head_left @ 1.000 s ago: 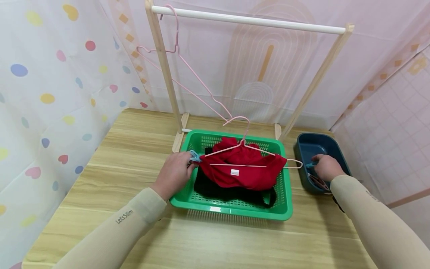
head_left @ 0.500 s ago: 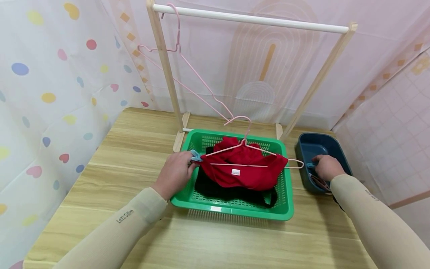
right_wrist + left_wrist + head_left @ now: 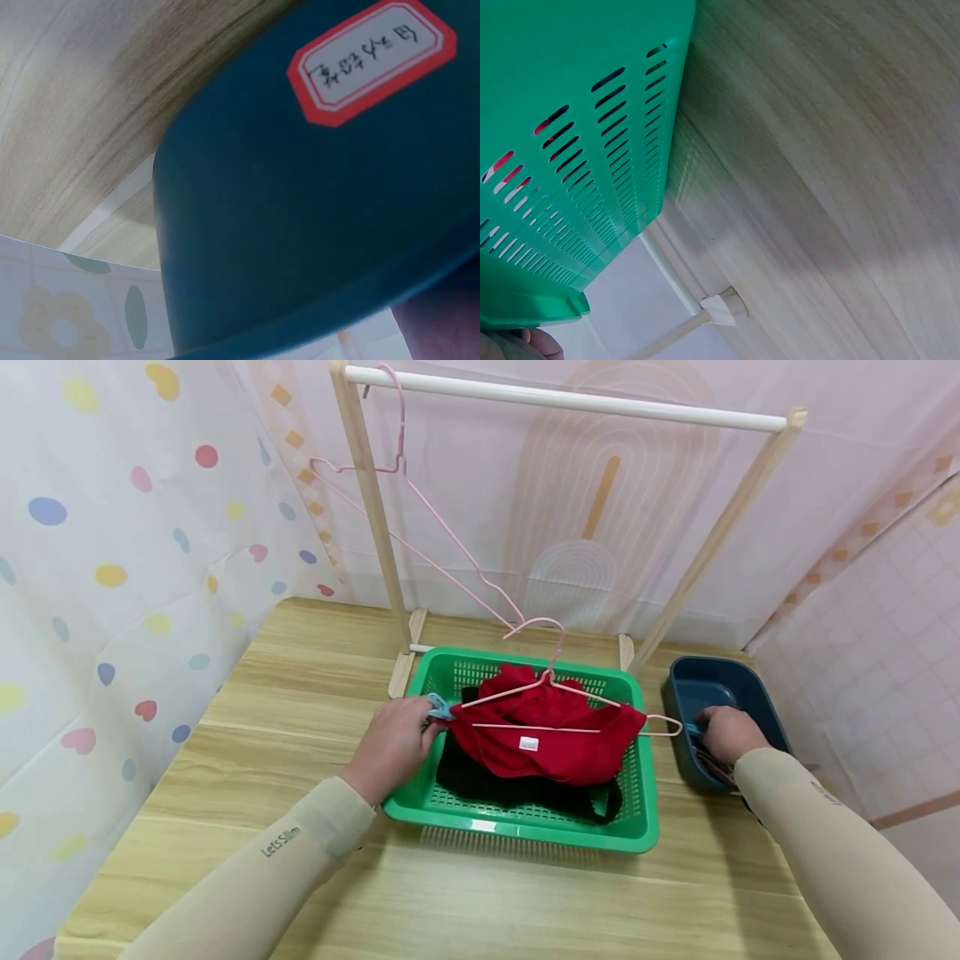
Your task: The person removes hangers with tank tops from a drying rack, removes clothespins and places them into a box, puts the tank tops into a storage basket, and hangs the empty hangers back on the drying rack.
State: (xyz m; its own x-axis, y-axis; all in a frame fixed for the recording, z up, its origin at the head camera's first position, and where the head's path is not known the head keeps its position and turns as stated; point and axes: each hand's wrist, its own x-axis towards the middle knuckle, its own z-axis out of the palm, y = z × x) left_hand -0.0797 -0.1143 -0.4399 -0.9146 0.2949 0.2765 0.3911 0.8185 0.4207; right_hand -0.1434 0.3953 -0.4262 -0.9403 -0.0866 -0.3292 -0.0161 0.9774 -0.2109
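My left hand [image 3: 393, 745] pinches a light blue clothespin [image 3: 440, 707] at the left strap of a red garment [image 3: 540, 760]. That garment hangs on a pink hanger [image 3: 585, 693] lying across a green basket [image 3: 517, 837], over a black garment [image 3: 487, 781]. The hanger's right end sticks out past the basket rim. Over at the right, my right hand [image 3: 731, 733] reaches into a dark blue bin [image 3: 693, 672], its fingers curled at a blue clothespin [image 3: 696, 728]. Both wrist views mostly show outer walls: the basket [image 3: 630, 150] and the labelled bin [image 3: 300, 210].
Behind the basket stands a wooden rack with a white top bar [image 3: 570, 397]. A second pink hanger [image 3: 402, 422] hangs at the bar's left end, its lower corner near the other hanger's hook. Brownish clips [image 3: 716, 768] lie in the bin. Patterned curtains enclose the table [image 3: 247, 693].
The whole head view has shifted slightly to the right. Both hands stay in place, the left at the strap and the right in the bin.
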